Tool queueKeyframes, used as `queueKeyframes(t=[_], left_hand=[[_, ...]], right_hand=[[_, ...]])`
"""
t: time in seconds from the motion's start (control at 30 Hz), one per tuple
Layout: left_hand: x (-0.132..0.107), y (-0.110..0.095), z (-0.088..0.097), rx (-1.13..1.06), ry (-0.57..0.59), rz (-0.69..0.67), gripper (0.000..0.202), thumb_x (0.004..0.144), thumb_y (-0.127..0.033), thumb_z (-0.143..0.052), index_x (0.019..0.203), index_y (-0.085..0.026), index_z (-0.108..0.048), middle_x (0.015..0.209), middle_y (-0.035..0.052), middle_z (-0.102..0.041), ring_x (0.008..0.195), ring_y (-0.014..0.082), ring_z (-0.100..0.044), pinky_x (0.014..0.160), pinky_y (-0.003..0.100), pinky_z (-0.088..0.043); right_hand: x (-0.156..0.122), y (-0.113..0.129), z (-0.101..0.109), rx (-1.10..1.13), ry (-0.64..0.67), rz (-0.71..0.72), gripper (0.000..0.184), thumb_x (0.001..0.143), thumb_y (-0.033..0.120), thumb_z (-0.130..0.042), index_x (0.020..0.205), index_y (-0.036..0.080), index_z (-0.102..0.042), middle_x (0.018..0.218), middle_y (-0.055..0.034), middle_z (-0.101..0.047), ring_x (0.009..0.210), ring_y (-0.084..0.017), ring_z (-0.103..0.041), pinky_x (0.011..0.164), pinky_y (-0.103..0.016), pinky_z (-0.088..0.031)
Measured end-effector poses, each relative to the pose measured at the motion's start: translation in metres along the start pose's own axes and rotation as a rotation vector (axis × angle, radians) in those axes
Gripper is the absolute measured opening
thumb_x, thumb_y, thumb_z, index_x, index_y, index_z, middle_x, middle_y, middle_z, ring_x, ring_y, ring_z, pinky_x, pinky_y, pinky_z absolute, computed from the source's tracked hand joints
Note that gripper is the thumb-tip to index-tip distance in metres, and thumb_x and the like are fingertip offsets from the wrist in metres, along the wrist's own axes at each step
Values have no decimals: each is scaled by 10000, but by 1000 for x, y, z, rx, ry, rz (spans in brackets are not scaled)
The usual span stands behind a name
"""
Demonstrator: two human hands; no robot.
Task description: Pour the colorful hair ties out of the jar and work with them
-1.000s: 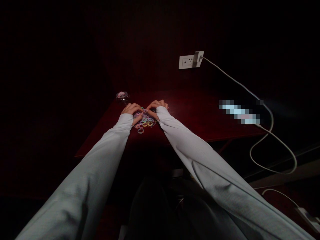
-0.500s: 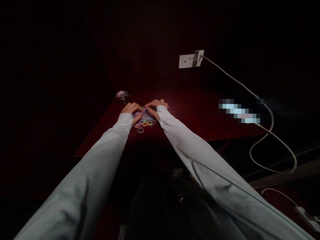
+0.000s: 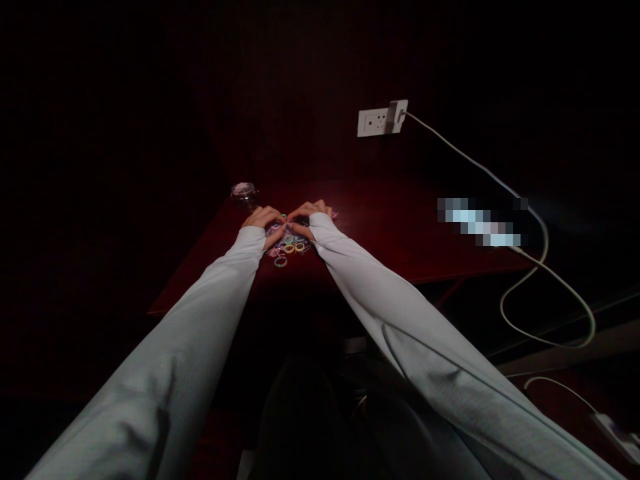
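Note:
Over a small heap of colourful hair ties point(image 3: 289, 241) on the dark red table, my two hands meet at the fingertips. My left hand point(image 3: 263, 221) is closed in a pinch on a pinkish hair tie point(image 3: 287, 225), which is partly hidden. Thumb and forefinger of my right hand point(image 3: 309, 215) pinch at the same spot from the other side. Yellow hair ties point(image 3: 289, 249) and a greenish one point(image 3: 281, 262) lie loose at the near edge of the heap. Some pink pieces point(image 3: 335, 216) show just beyond my right hand.
A clear jar point(image 3: 244, 193) with something pinkish at its top stands at the table's back left. To the right lies a blurred-out bright object point(image 3: 483, 223) with a white cable point(image 3: 543, 233) running from a wall socket point(image 3: 379, 122). The table's front edge is close to my forearms.
My right hand has moved slightly left, and its fingertips have come together with those of my left hand. My left hand has stayed nearly in place.

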State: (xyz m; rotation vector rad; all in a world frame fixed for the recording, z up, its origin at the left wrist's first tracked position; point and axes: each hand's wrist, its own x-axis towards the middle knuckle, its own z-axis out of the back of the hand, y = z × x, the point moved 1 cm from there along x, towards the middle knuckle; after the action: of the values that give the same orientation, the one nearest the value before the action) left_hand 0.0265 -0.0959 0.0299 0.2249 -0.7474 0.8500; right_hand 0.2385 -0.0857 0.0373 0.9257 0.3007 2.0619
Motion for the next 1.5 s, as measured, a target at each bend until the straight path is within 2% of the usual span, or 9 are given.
queueKeyframes(t=[0.37, 0.67, 1.1, 1.23, 1.37, 1.5], left_hand=[[0, -5, 0, -45, -37, -19, 218, 1005, -388, -596, 988, -227, -743, 1046, 53, -748, 910, 212, -647, 904, 372, -513], [1, -6, 1, -61, -15, 0, 261, 1010, -409, -593, 1037, -223, -774, 1073, 69, -744, 948, 228, -669, 920, 380, -531], [1, -14, 5, -118, 35, 37, 246, 1003, -428, -624, 1060, -251, -786, 1080, 66, -719, 1029, 229, -680, 926, 355, -548], [0, -14, 4, -127, 9, 20, 241, 1001, -418, -626, 1052, -242, -784, 1072, 70, -721, 1016, 231, -683, 923, 364, -552], [0, -7, -1, -103, -1, 26, 246, 982, -441, -641, 1038, -248, -782, 1075, 64, -722, 1009, 227, -683, 919, 356, -553], [2, 4, -5, -83, 26, 21, 258, 921, -486, -695, 970, -245, -773, 1055, 62, -729, 978, 238, -680, 897, 373, -555]], right_hand=[[2, -2, 0, 18, -17, -20, 247, 986, 492, -694, 1102, 336, -847, 1179, -37, -759, 1167, -272, -467, 1004, -429, -260], [6, 0, -4, -69, -47, -146, 167, 942, 389, -723, 1001, 296, -849, 1046, -29, -777, 1153, -276, -498, 1024, -427, -237], [6, 2, -5, -105, -39, -118, 205, 955, 437, -703, 1042, 306, -833, 1044, -45, -749, 1138, -281, -493, 1016, -424, -237], [6, 0, -6, -114, -64, -137, 224, 981, 453, -679, 952, 291, -831, 1081, -44, -762, 1164, -283, -507, 1033, -434, -239], [6, -1, -7, -119, -89, -93, 252, 978, 459, -685, 878, 269, -817, 1062, -43, -769, 1139, -277, -516, 1021, -434, -253], [6, 2, -5, -172, -59, -44, 248, 986, 460, -673, 927, 269, -819, 1076, -53, -767, 1140, -285, -524, 1036, -449, -241]])
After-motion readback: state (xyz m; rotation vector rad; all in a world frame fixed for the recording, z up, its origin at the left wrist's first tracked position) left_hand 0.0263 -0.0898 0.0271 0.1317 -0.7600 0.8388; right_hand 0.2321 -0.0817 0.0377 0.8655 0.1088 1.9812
